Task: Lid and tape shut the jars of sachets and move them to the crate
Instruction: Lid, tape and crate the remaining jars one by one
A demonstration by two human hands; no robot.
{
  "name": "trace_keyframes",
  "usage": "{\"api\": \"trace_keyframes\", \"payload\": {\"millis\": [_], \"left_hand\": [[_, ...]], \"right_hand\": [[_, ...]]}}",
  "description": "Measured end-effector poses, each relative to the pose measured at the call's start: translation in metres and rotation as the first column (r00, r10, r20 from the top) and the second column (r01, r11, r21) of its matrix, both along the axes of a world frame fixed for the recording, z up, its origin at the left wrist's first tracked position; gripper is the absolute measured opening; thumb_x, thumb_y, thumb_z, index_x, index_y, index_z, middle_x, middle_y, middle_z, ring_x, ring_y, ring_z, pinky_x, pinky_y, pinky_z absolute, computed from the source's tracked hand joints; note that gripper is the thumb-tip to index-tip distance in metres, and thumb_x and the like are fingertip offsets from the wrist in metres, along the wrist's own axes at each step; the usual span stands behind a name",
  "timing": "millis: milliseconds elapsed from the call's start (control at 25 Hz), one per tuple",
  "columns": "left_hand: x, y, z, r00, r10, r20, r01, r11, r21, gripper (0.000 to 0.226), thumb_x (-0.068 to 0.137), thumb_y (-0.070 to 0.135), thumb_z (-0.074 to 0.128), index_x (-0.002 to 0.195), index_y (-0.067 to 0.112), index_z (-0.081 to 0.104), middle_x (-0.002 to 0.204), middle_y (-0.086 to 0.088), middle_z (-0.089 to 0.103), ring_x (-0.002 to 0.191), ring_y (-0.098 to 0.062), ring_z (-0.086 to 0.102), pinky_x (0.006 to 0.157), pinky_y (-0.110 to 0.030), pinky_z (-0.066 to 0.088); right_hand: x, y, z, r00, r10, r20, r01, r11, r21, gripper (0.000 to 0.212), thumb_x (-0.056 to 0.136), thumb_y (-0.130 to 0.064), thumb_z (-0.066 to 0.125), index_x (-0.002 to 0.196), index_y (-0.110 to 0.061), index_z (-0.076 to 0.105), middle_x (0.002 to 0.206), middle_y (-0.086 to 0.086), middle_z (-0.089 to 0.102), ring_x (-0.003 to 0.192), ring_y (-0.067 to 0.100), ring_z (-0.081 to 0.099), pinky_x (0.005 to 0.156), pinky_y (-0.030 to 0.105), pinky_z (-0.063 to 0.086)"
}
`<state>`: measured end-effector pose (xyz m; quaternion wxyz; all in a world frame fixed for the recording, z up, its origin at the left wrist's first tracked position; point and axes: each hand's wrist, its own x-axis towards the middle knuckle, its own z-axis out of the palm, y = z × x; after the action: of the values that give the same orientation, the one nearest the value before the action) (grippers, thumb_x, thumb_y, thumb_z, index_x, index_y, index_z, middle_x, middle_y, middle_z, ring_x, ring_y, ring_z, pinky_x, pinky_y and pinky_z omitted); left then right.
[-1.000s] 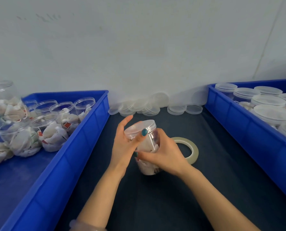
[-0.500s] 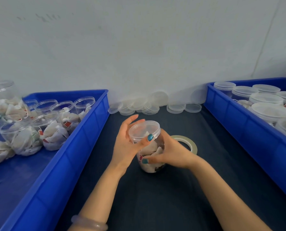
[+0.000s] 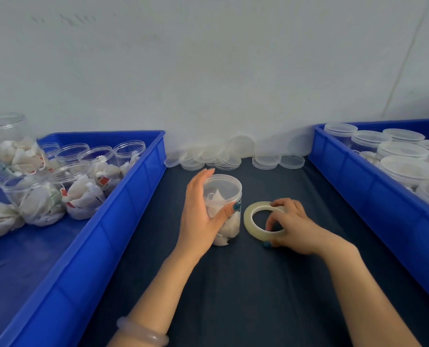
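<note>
A clear jar of white sachets (image 3: 225,196) stands upright on the dark mat with its lid on. My left hand (image 3: 201,214) holds the jar from the left, thumb across its front, fingers up along its side. To the right of the jar a roll of clear tape (image 3: 252,216) lies flat on the mat. My right hand (image 3: 291,226) grips the roll, fingers curled over its right rim and into its hole.
A blue crate (image 3: 133,209) on the left holds several open jars of sachets. Another blue crate (image 3: 353,181) on the right holds several lidded jars. Loose clear lids (image 3: 266,161) lie along the wall at the back of the mat (image 3: 258,284).
My right hand has left the jar and moved right onto the tape roll. The jar now stands upright on the mat, held by my left hand only.
</note>
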<state>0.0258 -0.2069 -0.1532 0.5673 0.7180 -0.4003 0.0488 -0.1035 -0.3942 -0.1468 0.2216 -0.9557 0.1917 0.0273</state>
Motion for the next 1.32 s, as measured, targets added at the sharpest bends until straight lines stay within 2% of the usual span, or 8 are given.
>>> {"api": "trace_keyframes", "payload": {"millis": [120,240,360,480,640,1000,1160,1320], "left_hand": [[-0.003,0.000,0.000,0.968,0.079,0.237,-0.094,0.994,0.053,0.062,0.089,0.051,0.060,0.143,0.027,0.044,0.156,0.001,0.034,0.142,-0.004,0.029,0.109,-0.007,0.025],[-0.006,0.001,0.001,0.915,0.154,0.372,-0.164,0.986,-0.004,0.053,0.093,0.042,0.060,0.139,0.019,0.051,0.151,0.003,0.043,0.138,-0.011,0.038,0.113,-0.031,0.036],[-0.010,0.001,0.006,0.882,0.165,0.442,-0.160,0.986,-0.048,0.048,0.093,0.029,0.064,0.138,0.017,0.054,0.144,0.008,0.048,0.135,-0.009,0.042,0.108,-0.049,0.042],[-0.017,0.000,0.009,0.904,0.136,0.405,-0.115,0.990,-0.076,0.050,0.095,0.035,0.056,0.142,0.019,0.049,0.142,0.012,0.046,0.134,-0.005,0.042,0.109,-0.045,0.044],[-0.021,-0.002,0.010,0.948,0.100,0.301,-0.074,0.992,-0.097,0.059,0.100,0.053,0.039,0.148,0.018,0.041,0.150,0.006,0.044,0.141,-0.007,0.038,0.114,-0.034,0.038],[-0.026,-0.002,0.009,0.758,0.259,0.599,-0.212,0.966,-0.149,0.042,0.098,0.022,0.053,0.138,0.011,0.056,0.139,-0.003,0.057,0.126,-0.016,0.054,0.106,-0.027,0.041],[-0.027,0.000,0.012,0.871,0.271,0.410,-0.157,0.944,-0.290,0.024,0.095,0.024,0.063,0.114,0.012,0.069,0.114,0.001,0.067,0.108,-0.013,0.063,0.092,-0.030,0.052],[-0.029,0.002,0.021,0.983,0.161,0.090,-0.123,0.935,-0.332,0.010,0.091,0.036,0.064,0.098,0.029,0.062,0.095,0.017,0.066,0.085,-0.014,0.065,0.076,-0.032,0.053]], "right_hand": [[-0.002,-0.002,0.006,0.999,0.007,0.044,-0.005,0.998,-0.057,0.005,0.100,-0.028,0.054,0.105,-0.027,0.053,0.121,-0.006,0.051,0.122,0.016,0.043,0.097,0.030,0.039],[-0.005,-0.001,0.013,0.966,-0.105,0.236,0.073,0.987,0.142,0.011,0.106,-0.029,0.038,0.105,-0.024,0.048,0.091,0.000,0.060,0.079,0.015,0.052,0.068,0.032,0.042],[-0.006,0.011,0.018,0.767,-0.242,0.594,0.015,0.933,0.360,0.018,0.106,-0.033,0.038,0.098,-0.025,0.052,0.082,0.005,0.056,0.071,0.014,0.048,0.063,0.027,0.039],[-0.004,0.034,0.023,0.582,-0.069,0.810,-0.080,0.987,0.142,0.026,0.102,-0.040,0.038,0.102,-0.022,0.057,0.078,-0.009,0.052,0.074,0.011,0.049,0.065,0.020,0.038],[0.009,0.056,0.016,0.554,0.167,0.816,-0.053,0.985,-0.165,0.032,0.102,-0.032,0.034,0.116,-0.014,0.057,0.092,-0.017,0.047,0.086,0.010,0.046,0.078,0.030,0.037],[0.012,0.061,0.012,0.510,0.137,0.849,0.019,0.985,-0.170,0.031,0.104,-0.030,0.033,0.115,-0.012,0.057,0.100,-0.018,0.047,0.089,0.000,0.040,0.080,0.024,0.032],[0.012,0.062,0.014,0.536,0.204,0.819,0.042,0.963,-0.267,0.030,0.104,-0.027,0.035,0.115,-0.010,0.057,0.099,-0.007,0.055,0.088,0.014,0.047,0.080,0.030,0.034],[0.010,0.063,0.013,0.562,0.319,0.763,0.079,0.898,-0.433,0.030,0.098,-0.019,0.041,0.118,-0.007,0.060,0.097,0.000,0.058,0.086,0.020,0.049,0.082,0.029,0.032]]}}
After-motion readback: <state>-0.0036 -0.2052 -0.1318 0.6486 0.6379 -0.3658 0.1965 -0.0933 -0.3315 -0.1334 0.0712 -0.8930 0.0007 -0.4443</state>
